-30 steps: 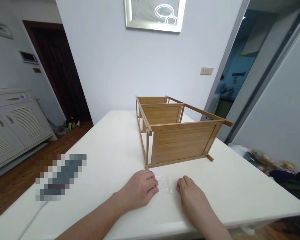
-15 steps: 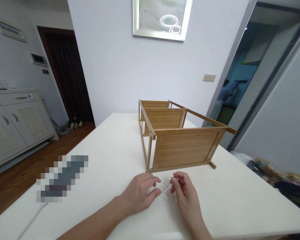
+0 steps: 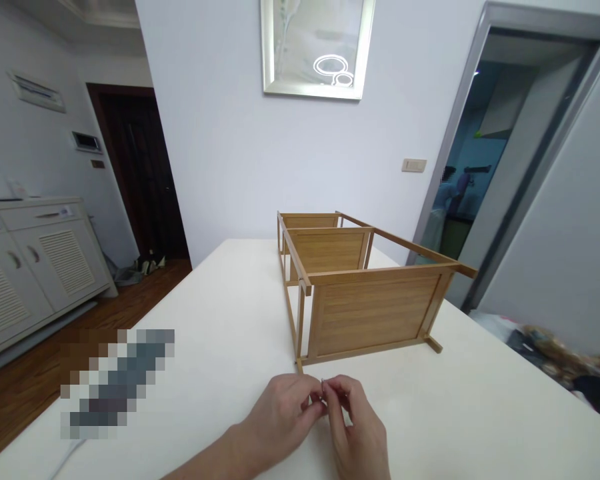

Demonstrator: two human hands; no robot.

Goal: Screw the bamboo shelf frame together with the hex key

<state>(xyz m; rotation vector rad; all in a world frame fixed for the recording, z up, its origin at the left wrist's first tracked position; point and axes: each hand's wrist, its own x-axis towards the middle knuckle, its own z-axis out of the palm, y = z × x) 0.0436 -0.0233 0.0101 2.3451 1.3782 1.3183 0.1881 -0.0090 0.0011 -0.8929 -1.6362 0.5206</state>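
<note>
In the head view, my left hand [image 3: 291, 415] and my right hand [image 3: 356, 421] meet at the fingertips just above the white table [image 3: 220, 307]. Both are closed in a pinch around a thin metal rod [image 3: 323, 385]. Only a sliver of it shows; fingers cover the rest, so its exact kind is unclear. Right beyond my hands, a brown wooden shelf rack [image 3: 375, 313] lies on its side on the table. Its near panel faces me, and a short leg end points toward my left hand.
A pixelated dark object [image 3: 123, 383] with a white cable [image 3: 67, 457] lies at the table's left. Soft items [image 3: 555, 353] are heaped beyond the right edge. A wall [image 3: 220, 133] stands behind the rack. Someone [image 3: 443, 200] is visible through the doorway at right.
My hands have come together; the left fingers, apart before, now pinch at the rod held by my right hand. The clear plastic under them is no longer visible. The view has tilted up slightly.
</note>
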